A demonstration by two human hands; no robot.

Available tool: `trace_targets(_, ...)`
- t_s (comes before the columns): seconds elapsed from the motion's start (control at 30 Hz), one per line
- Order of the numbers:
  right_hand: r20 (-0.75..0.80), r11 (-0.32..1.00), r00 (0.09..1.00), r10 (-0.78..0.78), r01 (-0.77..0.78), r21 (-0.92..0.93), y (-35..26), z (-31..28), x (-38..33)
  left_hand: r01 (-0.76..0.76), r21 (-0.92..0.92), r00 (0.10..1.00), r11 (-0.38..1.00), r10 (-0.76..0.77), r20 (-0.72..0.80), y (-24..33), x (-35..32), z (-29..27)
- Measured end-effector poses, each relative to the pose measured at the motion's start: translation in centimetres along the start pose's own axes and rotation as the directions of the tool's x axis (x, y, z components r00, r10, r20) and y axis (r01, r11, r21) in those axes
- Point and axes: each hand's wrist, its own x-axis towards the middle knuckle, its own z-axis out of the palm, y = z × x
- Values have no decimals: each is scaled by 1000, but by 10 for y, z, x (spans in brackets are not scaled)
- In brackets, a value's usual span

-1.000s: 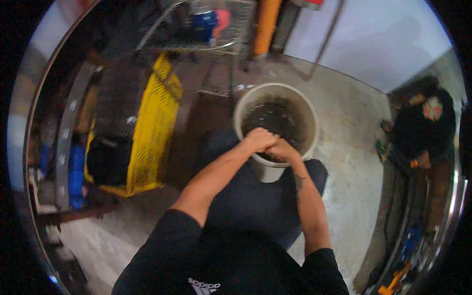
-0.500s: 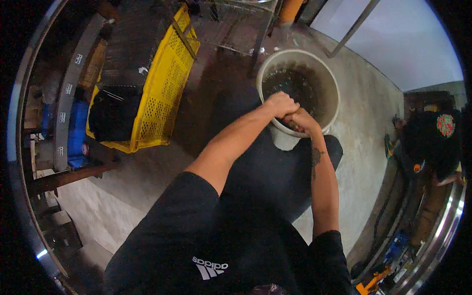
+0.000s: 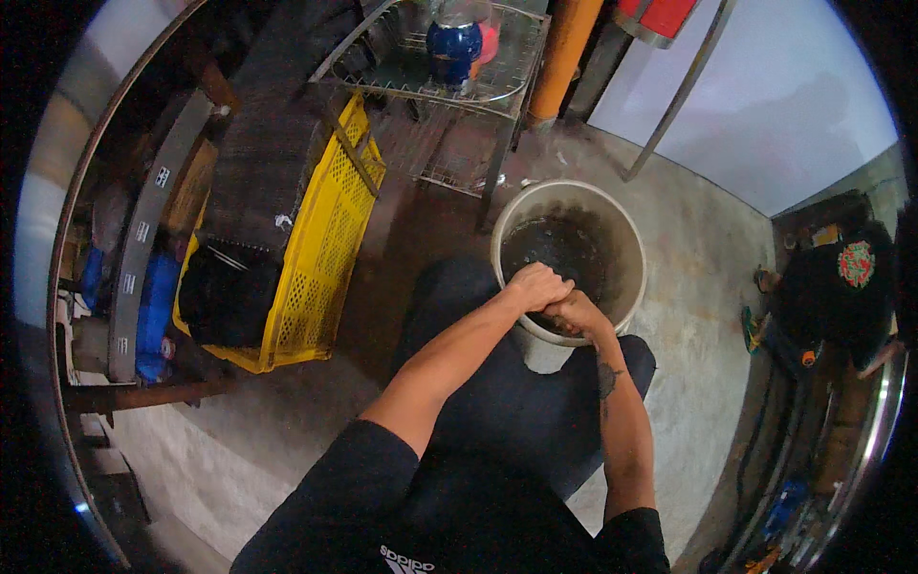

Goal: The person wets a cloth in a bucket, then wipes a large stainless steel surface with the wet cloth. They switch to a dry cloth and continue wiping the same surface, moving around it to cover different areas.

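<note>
A pale round bucket [image 3: 635,239] stands on the floor in front of me, between my knees. Its inner wall is stained, and something dark, possibly liquid, lies at the bottom. Over its near rim my left hand [image 3: 537,286] is closed, knuckles up. Pressed against it is my right hand [image 3: 579,316], with its fingers curled. Between and below the fingers shows a bit of something small and brownish, mostly hidden, so I cannot tell its kind.
To the left, a yellow perforated crate [image 3: 316,258] holds dark cloth-like material. Beyond the bucket stands a metal rack [image 3: 402,91] with a dark blue container [image 3: 452,53], beside an orange post [image 3: 564,57]. At the right, another person in a black shirt [image 3: 832,277] is near a bench.
My view has tilted up, so everything sits lower and the rack's blue container now shows. My hands stay together at the bucket's near rim, with slightly shifted fingers.
</note>
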Motion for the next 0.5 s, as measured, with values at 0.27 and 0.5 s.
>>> trace_targets(0.27,-188,896,955,-230,133,-424,15,3,7,20,-11,999,1000,-20,-41,4,1,-8)
trace_targets(0.5,-319,743,894,-314,23,-669,-15,14,-7,136,-135,990,981,-131,44,0,-2,-20)
